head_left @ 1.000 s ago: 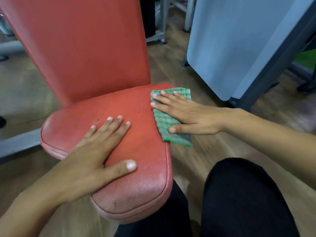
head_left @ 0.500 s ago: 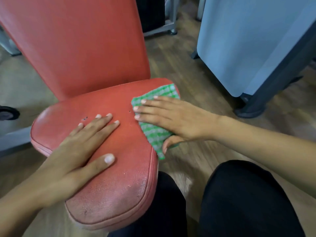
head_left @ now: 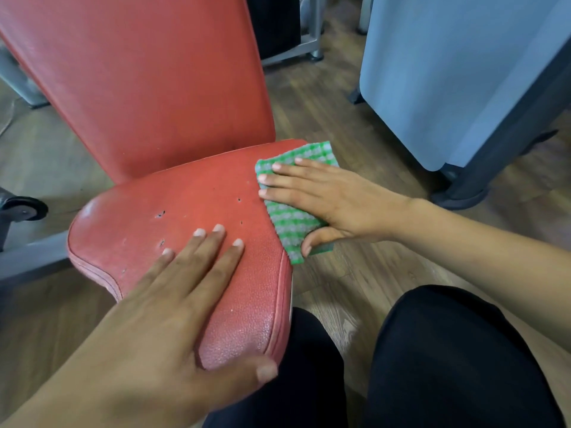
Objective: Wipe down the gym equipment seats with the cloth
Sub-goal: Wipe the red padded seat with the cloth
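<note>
Green checked cloth lies on the seat's right edge; my right hand presses it flat, fingers straight, thumb bent at its near edge. Left hand rests spread on the seat.

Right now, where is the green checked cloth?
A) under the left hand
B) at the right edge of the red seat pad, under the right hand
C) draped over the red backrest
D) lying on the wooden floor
B: the right hand presses the green checked cloth against the right edge of the red seat pad, while the left hand rests bare on the pad.
</note>
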`<state>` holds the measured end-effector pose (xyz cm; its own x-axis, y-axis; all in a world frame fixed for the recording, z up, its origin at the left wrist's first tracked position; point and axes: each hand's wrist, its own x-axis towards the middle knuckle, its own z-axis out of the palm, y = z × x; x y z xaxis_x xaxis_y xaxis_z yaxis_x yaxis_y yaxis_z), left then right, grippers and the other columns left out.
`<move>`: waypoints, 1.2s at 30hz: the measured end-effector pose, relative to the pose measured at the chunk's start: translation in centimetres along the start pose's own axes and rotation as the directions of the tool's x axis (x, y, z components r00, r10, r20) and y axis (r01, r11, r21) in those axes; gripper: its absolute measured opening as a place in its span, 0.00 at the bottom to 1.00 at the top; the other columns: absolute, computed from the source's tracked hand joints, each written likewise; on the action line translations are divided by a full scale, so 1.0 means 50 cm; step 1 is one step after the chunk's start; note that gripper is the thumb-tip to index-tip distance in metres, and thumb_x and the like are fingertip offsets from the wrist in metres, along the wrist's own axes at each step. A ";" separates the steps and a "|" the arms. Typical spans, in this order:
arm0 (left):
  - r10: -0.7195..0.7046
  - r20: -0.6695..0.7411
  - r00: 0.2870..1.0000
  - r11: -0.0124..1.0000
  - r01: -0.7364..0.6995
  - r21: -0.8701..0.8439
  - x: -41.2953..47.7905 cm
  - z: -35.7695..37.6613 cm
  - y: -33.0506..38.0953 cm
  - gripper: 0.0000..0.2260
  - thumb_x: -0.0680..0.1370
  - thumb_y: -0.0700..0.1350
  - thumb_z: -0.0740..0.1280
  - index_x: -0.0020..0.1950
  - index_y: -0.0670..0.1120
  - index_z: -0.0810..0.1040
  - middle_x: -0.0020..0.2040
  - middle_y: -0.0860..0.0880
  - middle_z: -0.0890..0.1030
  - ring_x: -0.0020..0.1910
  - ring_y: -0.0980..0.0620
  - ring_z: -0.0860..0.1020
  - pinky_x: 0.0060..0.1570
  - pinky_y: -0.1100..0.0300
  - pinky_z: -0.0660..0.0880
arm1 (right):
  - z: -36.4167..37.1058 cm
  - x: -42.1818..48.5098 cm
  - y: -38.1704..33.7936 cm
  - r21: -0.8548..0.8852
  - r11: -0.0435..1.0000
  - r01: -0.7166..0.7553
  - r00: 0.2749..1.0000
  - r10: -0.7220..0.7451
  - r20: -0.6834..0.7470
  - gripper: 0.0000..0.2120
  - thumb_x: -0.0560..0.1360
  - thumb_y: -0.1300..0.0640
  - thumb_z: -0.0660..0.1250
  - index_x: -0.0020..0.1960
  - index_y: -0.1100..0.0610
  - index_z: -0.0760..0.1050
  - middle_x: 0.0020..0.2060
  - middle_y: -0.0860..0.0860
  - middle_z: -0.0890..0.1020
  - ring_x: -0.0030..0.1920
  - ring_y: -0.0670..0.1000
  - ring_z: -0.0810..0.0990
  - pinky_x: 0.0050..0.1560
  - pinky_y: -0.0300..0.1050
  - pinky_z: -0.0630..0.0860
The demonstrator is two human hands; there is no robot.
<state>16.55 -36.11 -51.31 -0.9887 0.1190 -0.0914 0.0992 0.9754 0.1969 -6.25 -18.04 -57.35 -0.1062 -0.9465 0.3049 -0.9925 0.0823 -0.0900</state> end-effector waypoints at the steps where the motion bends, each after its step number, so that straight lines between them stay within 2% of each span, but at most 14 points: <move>1: -0.010 0.021 1.000 1.000 0.010 0.022 0.000 0.003 0.005 0.49 0.67 0.79 0.50 0.77 0.47 0.58 0.76 0.46 0.61 0.76 0.53 0.53 0.68 0.53 0.53 | 0.002 0.000 -0.011 0.006 1.000 0.016 1.000 -0.016 -0.009 0.40 0.73 0.33 0.55 0.76 0.58 0.60 0.75 0.54 0.62 0.76 0.54 0.57 0.76 0.55 0.53; 6: -0.028 0.040 0.999 1.000 0.028 0.014 0.004 0.010 0.006 0.50 0.66 0.80 0.49 0.76 0.44 0.59 0.76 0.45 0.62 0.76 0.52 0.52 0.68 0.53 0.52 | 0.005 0.009 -0.035 0.071 0.993 0.091 0.996 -0.093 0.017 0.40 0.73 0.34 0.60 0.76 0.59 0.60 0.76 0.54 0.61 0.77 0.53 0.55 0.75 0.55 0.54; 13: -0.036 0.037 0.999 0.999 0.035 0.013 0.001 0.015 0.004 0.51 0.66 0.80 0.49 0.77 0.45 0.56 0.77 0.48 0.58 0.76 0.54 0.50 0.68 0.52 0.50 | -0.005 0.006 0.001 0.007 1.000 -0.004 0.999 0.004 0.043 0.40 0.73 0.32 0.56 0.76 0.57 0.59 0.76 0.53 0.61 0.77 0.53 0.55 0.75 0.56 0.54; 17: -0.037 0.064 0.997 0.999 0.035 0.030 0.003 0.012 0.004 0.52 0.66 0.80 0.49 0.77 0.44 0.57 0.77 0.47 0.58 0.76 0.54 0.50 0.68 0.52 0.49 | 0.006 0.003 -0.046 0.026 0.996 0.086 0.996 -0.086 0.028 0.41 0.73 0.33 0.57 0.76 0.58 0.59 0.76 0.54 0.61 0.77 0.53 0.55 0.76 0.55 0.54; 19: -0.057 0.095 0.994 0.998 0.055 0.018 0.005 0.005 0.008 0.52 0.65 0.81 0.48 0.78 0.45 0.56 0.78 0.48 0.57 0.76 0.55 0.48 0.69 0.54 0.48 | 0.003 0.008 -0.039 0.071 0.994 0.084 0.995 -0.088 0.045 0.39 0.73 0.35 0.59 0.76 0.57 0.60 0.76 0.53 0.61 0.77 0.53 0.55 0.75 0.56 0.54; 21: -0.075 0.084 0.994 0.997 0.077 -0.011 0.007 -0.002 0.016 0.55 0.60 0.83 0.43 0.79 0.51 0.46 0.79 0.53 0.45 0.75 0.61 0.39 0.70 0.58 0.40 | -0.007 0.010 -0.007 0.085 0.996 0.021 0.997 -0.027 0.066 0.38 0.73 0.35 0.60 0.76 0.56 0.61 0.76 0.53 0.61 0.77 0.52 0.55 0.75 0.56 0.54; 23: -0.127 0.117 0.985 0.991 0.130 -0.012 0.005 -0.011 0.026 0.56 0.51 0.84 0.34 0.73 0.57 0.27 0.72 0.61 0.26 0.68 0.66 0.25 0.68 0.62 0.29 | -0.016 0.005 0.020 0.064 0.997 -0.037 0.996 0.031 0.087 0.38 0.73 0.34 0.58 0.76 0.56 0.60 0.76 0.52 0.61 0.77 0.52 0.55 0.75 0.56 0.53; 24: -0.144 0.161 0.976 0.989 0.144 0.010 0.002 -0.016 0.028 0.55 0.48 0.83 0.32 0.69 0.59 0.23 0.69 0.63 0.22 0.66 0.66 0.22 0.67 0.63 0.26 | -0.015 0.004 0.023 0.043 0.998 -0.051 0.995 0.047 0.089 0.39 0.74 0.33 0.57 0.76 0.56 0.60 0.76 0.52 0.60 0.77 0.52 0.54 0.75 0.56 0.53; 27: -0.138 0.169 0.976 0.989 0.144 -0.021 0.004 -0.017 0.030 0.53 0.49 0.83 0.33 0.68 0.60 0.23 0.69 0.64 0.23 0.66 0.66 0.23 0.69 0.61 0.27 | -0.009 0.001 -0.010 0.013 1.000 -0.027 0.997 0.026 0.074 0.40 0.74 0.32 0.54 0.77 0.56 0.58 0.76 0.53 0.59 0.77 0.53 0.53 0.76 0.56 0.52; 29: -0.145 0.182 0.973 0.989 0.146 0.008 0.001 -0.017 0.030 0.53 0.48 0.82 0.31 0.68 0.59 0.21 0.68 0.63 0.22 0.65 0.66 0.22 0.71 0.59 0.29 | -0.002 0.004 -0.046 0.048 0.998 0.029 0.996 -0.033 0.088 0.40 0.74 0.32 0.54 0.77 0.57 0.57 0.77 0.53 0.58 0.77 0.52 0.51 0.76 0.55 0.50; 32: -0.136 0.207 0.969 0.991 0.130 0.039 0.003 -0.019 0.031 0.54 0.48 0.82 0.30 0.69 0.57 0.21 0.67 0.62 0.21 0.64 0.65 0.20 0.70 0.59 0.29 | -0.009 0.011 -0.052 0.104 0.994 0.033 0.990 -0.046 0.130 0.40 0.73 0.33 0.57 0.77 0.56 0.57 0.77 0.52 0.57 0.77 0.51 0.51 0.77 0.54 0.50; 34: -0.130 0.200 0.971 0.991 0.130 0.011 0.003 -0.022 0.031 0.56 0.52 0.84 0.37 0.71 0.57 0.24 0.69 0.61 0.22 0.65 0.66 0.21 0.71 0.59 0.29 | -0.020 0.015 -0.021 0.087 0.996 -0.001 0.988 -0.012 0.151 0.39 0.73 0.33 0.59 0.77 0.54 0.59 0.77 0.51 0.58 0.77 0.50 0.53 0.76 0.53 0.50; 36: -0.127 0.188 0.974 0.992 0.130 -0.003 0.002 -0.021 0.031 0.54 0.57 0.81 0.43 0.73 0.56 0.27 0.72 0.60 0.25 0.66 0.65 0.22 0.71 0.58 0.30 | -0.032 0.011 0.009 0.056 0.997 -0.059 0.984 0.049 0.169 0.39 0.73 0.32 0.57 0.77 0.53 0.58 0.77 0.51 0.59 0.77 0.50 0.53 0.76 0.53 0.51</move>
<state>16.47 -34.77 -49.97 -0.9542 0.0274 -0.2978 -0.0301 0.9819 0.1868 -6.87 -18.03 -55.69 -0.1432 -0.9804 0.1357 -0.9796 0.1209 -0.1604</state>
